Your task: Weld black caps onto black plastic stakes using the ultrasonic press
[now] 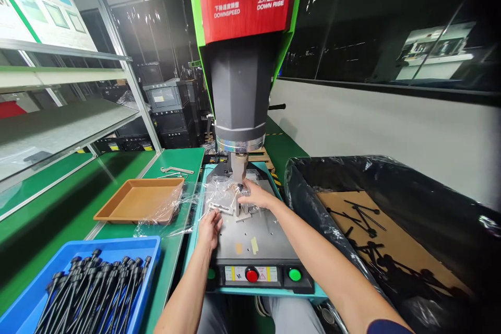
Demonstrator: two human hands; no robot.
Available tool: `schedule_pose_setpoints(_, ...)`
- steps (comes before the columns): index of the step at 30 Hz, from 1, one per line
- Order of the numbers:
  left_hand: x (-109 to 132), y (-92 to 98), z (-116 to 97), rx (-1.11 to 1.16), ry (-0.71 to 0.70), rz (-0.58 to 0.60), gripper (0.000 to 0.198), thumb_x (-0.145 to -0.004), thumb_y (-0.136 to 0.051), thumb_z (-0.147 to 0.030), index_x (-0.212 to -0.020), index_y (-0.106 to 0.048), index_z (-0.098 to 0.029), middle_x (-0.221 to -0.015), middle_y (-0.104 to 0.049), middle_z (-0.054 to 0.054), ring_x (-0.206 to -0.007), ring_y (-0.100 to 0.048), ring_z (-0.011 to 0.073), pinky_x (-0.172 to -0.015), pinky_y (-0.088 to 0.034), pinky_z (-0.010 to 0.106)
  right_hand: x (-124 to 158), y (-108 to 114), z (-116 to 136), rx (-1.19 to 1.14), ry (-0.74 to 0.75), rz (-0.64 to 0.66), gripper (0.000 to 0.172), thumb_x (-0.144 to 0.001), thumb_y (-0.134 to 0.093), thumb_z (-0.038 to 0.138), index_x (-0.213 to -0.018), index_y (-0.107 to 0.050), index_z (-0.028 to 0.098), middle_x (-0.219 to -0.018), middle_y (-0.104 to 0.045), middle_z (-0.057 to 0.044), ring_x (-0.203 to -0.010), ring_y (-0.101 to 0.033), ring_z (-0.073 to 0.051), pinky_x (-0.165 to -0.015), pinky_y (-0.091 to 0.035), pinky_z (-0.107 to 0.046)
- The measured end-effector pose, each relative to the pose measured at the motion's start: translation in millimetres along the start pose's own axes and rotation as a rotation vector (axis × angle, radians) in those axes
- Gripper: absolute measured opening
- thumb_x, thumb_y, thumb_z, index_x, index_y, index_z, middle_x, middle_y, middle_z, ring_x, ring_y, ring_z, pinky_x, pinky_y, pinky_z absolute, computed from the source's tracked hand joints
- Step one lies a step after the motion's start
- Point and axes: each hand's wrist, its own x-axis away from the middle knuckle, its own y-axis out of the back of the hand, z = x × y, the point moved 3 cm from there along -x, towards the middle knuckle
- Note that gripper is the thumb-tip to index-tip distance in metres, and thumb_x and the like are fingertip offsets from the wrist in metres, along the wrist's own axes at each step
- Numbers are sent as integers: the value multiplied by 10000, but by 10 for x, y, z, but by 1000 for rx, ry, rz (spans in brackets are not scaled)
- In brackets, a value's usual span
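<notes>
In the head view, my right hand (256, 194) reaches to the small metal fixture (241, 213) under the press horn (238, 167); its fingers close around a small dark part (239, 187) at the fixture's top. My left hand (210, 227) rests at the left side of the grey machine plate (230, 242), by a metal bracket (220, 207), its fingers curled; what they hold, if anything, is too small to tell. Clear plastic film (188, 201) lies behind and left of the fixture, reaching over the orange tray's edge.
A blue bin (156, 250) of black rod-like parts stands front left, behind it an orange tray (136, 201) and a wrench (178, 170). Green buttons (295, 274) and a red button (251, 274) line the machine's front. A black-lined box (352, 167) with scattered parts is at right.
</notes>
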Motion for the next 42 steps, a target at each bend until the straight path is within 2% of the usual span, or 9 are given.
schedule_pose_setpoints(4,51,-10,-14,10,16,4,106,-795,-710,-220,-878,-682,-161,-1040,-702,88,-833,-685,128,-750,-563,243,265,183,55,42,-2,-106,805,-520,-864,338,-1278,-607,252,-1434,-482,-79,-1369,-364,-342,-1153,-232,-507)
schedule_pose_setpoints(12,326,69,-45,23,85,-47,122,-846,-655,-271,-862,-651,-150,-979,-695,103,-786,-695,152,-741,-566,281,1465,182,-183,133,97,-377,398,-819,-639,502,-1101,-667,223,-1239,-601,-115,-1184,-547,-294,-1044,-413,-475)
schedule_pose_setpoints(15,569,307,-54,-33,2,-126,95,-818,-680,-235,-867,-658,-156,-985,-689,89,-815,-686,158,-753,-550,274,1946,88,-513,306,-16,-512,419,-825,-589,523,-1106,-650,219,-1210,-606,-133,-1153,-559,-311,-1037,-413,-494)
schedule_pose_setpoints(18,870,680,-72,-229,-250,-251,134,-751,-729,-180,-877,-684,-170,-1013,-687,77,-951,-662,195,-868,-511,294,2353,-9,-927,476,-169,-654,605,-765,-570,582,-1213,-594,177,-1288,-536,-181,-1219,-499,-375,-1056,-376,-540)
schedule_pose_setpoints(20,1047,940,-43,-398,-394,-328,230,-693,-768,-172,-910,-695,-190,-1085,-675,81,-1104,-610,245,-994,-445,332,2536,-83,-1198,465,-298,-648,750,-734,-554,624,-1331,-502,173,-1281,-530,-191,-1220,-506,-393,-1030,-405,-542)
schedule_pose_setpoints(23,1164,1266,90,-611,-445,-376,403,-597,-829,-207,-974,-686,-208,-1182,-644,102,-1261,-504,311,-1097,-342,375,2674,-159,-1441,406,-386,-570,838,-751,-523,624,-1450,-356,193,-1296,-528,-182,-1229,-516,-384,-1005,-434,-527)
schedule_pose_setpoints(27,1060,1500,304,-750,-305,-258,621,-533,-854,-374,-1080,-643,-170,-1187,-654,138,-1196,-560,345,-1066,-366,407,2753,-140,-1491,371,-395,-461,857,-794,-488,598,-1505,-260,178,-1413,-451,-180,-1312,-448,-359,-1061,-388,-507)
schedule_pose_setpoints(34,924,1522,291,-917,-286,-190,775,-520,-767,-626,-1101,-634,-130,-1158,-674,156,-1144,-586,368,-995,-415,436,2856,-137,-1547,313,-349,-440,802,-848,-452,578,-1514,-244,181,-1505,-374,-140,-1396,-346,-303,-1129,-319,-462)
schedule_pose_setpoints(42,902,1539,289,-930,-302,-166,760,-557,-766,-594,-1134,-606,-126,-1198,-656,164,-1166,-581,344,-1026,-404,426,2861,-133,-1542,272,-362,-394,820,-849,-471,564,-1525,-205,181,-1540,-323,-135,-1422,-299,-283,-1162,-262,-462)
